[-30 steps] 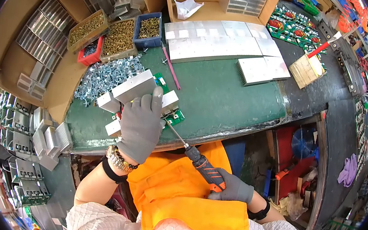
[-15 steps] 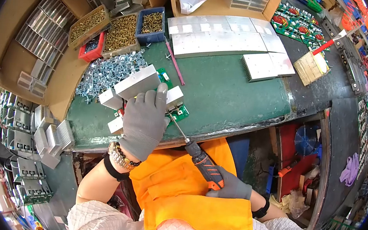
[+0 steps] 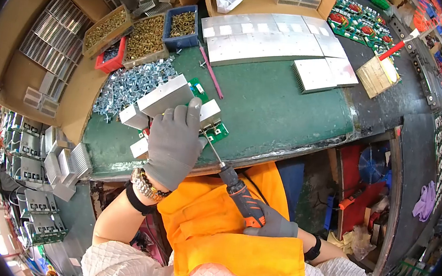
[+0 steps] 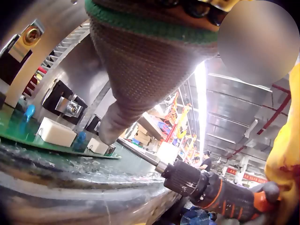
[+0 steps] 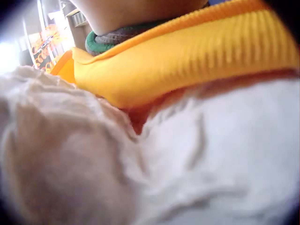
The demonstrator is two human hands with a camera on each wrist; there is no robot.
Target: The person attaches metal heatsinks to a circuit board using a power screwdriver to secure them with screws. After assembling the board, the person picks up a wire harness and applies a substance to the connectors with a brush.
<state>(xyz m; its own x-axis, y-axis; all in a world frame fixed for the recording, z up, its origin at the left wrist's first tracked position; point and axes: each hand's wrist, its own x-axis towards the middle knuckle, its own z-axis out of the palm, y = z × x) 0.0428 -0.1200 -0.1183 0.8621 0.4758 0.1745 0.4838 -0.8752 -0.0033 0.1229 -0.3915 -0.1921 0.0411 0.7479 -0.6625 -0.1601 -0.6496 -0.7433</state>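
Observation:
My gloved left hand [image 3: 174, 146] grips a finned metal heat sink [image 3: 210, 111] on a green circuit board [image 3: 219, 133], fingers over its top and thumb down its near side. Another, larger heat sink [image 3: 168, 97] stands beside those fingers. My gloved right hand [image 3: 276, 224] holds a black and orange power screwdriver [image 3: 244, 200] by its rear end. Its long bit [image 4: 140, 152] slants up to the board's near side, by the left thumb [image 4: 117, 119]; the tip is hidden in the left wrist view. Clipped black components [image 4: 70, 105] are screwed to the metal there.
Loose metal clips [image 3: 129, 88] are heaped left of the board, below bins of brass-coloured screws [image 3: 146, 36]. Rows of heat sinks [image 3: 265, 48] lie at the back, with a pink stick [image 3: 211, 72] before them. Populated circuit boards [image 3: 359, 23] lie at the back right.
The screwdriver's rear end has swung slightly left with my right hand, so it stands a little steeper. My left hand keeps its hold. The head view has shifted slightly.

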